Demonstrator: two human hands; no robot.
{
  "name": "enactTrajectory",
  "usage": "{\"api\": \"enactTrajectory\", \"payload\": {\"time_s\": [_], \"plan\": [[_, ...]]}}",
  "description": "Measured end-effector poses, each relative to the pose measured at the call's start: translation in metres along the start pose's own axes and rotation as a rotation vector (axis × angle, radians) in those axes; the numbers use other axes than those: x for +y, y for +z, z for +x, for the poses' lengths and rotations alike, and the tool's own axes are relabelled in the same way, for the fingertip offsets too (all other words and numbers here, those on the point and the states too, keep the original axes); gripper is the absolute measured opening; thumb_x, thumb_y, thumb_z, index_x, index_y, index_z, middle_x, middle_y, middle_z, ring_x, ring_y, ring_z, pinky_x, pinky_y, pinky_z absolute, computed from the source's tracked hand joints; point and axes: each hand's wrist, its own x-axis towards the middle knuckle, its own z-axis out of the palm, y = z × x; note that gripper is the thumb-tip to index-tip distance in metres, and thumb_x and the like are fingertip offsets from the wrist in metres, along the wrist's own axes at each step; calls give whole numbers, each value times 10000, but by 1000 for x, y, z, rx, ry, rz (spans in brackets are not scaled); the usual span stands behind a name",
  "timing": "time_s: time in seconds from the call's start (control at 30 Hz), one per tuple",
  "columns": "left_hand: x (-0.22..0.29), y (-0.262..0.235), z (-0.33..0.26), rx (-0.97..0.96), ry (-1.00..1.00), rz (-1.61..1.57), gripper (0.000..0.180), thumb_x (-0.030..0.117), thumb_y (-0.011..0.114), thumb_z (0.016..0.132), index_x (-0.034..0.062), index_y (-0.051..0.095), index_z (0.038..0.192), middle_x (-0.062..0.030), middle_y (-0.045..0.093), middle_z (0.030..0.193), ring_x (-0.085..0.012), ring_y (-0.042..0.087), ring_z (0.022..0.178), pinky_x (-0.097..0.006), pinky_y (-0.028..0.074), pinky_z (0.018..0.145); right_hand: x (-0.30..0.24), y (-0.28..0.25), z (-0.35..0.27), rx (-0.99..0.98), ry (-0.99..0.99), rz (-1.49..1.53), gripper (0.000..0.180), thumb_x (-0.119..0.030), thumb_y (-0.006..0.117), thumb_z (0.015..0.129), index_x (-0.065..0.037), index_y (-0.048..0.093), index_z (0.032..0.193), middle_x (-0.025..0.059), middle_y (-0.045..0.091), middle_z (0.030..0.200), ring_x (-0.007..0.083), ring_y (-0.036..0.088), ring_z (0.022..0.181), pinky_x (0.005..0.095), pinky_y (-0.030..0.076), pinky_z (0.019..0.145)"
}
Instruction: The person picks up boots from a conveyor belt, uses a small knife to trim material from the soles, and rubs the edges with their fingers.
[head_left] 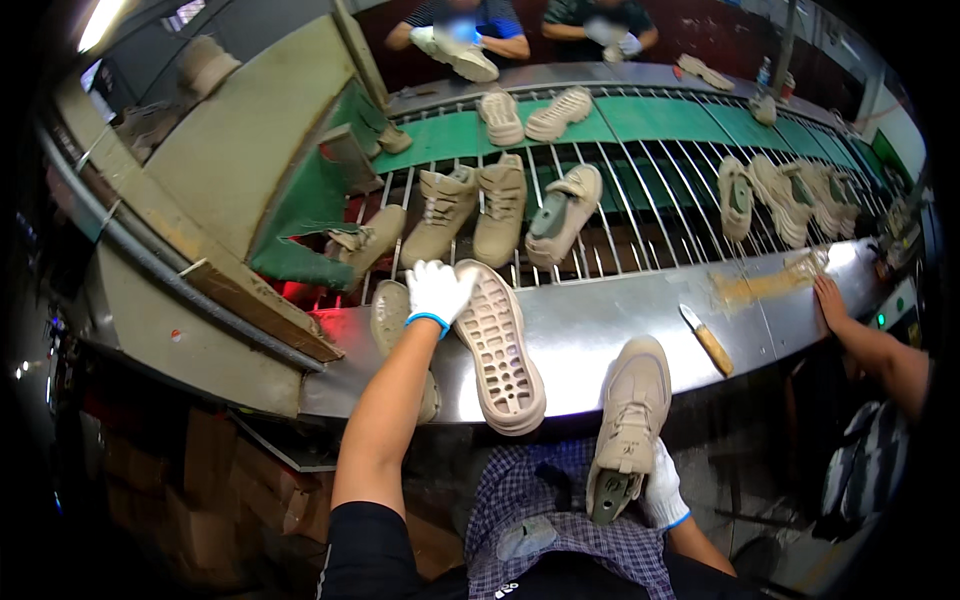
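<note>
Gloved left hand [440, 293] far forward, gloved right hand [664, 490] low.

Shoe factory floor or workshop, by look of it. Long line of metal rods [655, 225] with green strip [650, 118], beige shoes [500, 212] spaced along it. Steel ledge [590, 315] at front bears beige sole [495, 340] and wooden-handled knife [712, 345]. Gloved co-workers [505, 20] handle footwear across line. Cardboard boxes [208, 510] underneath; tube light [100, 24] overhead.
</note>
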Motion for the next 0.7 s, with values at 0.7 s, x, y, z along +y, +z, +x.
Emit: {"api": "enactTrajectory", "payload": {"time_s": [0.7], "plan": [[61, -69, -120, -317, 162, -1422, 321, 246, 665, 1081, 19, 729, 1298, -53, 763, 1174, -138, 688, 1073, -326, 549, 988, 67, -10, 57, -217, 347, 854, 825, -696, 395, 1108, -46, 442, 1614, 179, 612, 1507, 310, 649, 1323, 472, 549, 1137]]}}
